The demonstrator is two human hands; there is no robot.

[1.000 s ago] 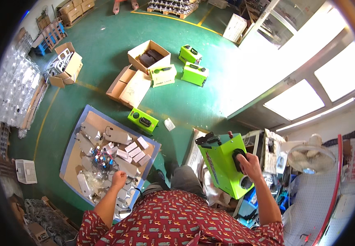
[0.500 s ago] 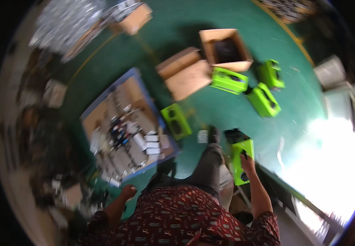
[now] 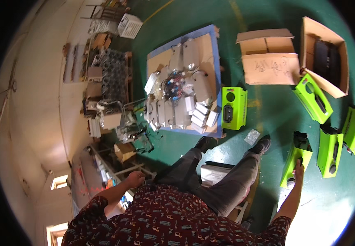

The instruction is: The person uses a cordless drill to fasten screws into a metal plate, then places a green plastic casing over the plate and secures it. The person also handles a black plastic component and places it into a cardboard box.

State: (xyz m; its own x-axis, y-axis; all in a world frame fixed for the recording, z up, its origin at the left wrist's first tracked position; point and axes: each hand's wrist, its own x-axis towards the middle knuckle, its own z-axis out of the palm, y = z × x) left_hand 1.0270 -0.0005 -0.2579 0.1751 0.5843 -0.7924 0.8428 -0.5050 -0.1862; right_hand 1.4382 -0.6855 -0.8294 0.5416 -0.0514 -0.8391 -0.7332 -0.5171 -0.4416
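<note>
My right hand (image 3: 298,169), at the right, is closed on the black handle of a bright green box-shaped casing (image 3: 289,170). That casing has black fittings at its far end and a dark round part at its near end. My left hand (image 3: 135,179) hangs beside my body, fingers curled, with nothing visible in it. Just right of the held casing is another green casing (image 3: 329,153), with a further green casing (image 3: 353,130) beyond it. One more green casing (image 3: 312,98) leans by the open carton at the far right.
A blue-edged pallet (image 3: 219,78) bears grey parts, wires and white boxes. Beside it stands a green casing (image 3: 233,108). Farther back are a flattened-looking carton (image 3: 270,69) and an open carton (image 3: 341,84) with black parts inside. Laden shelves (image 3: 91,92) line the left wall.
My view has swung, so the pallet and cartons now appear farther right. My right hand keeps hold of the green casing, now out beyond my right foot. My left hand stays curled.
</note>
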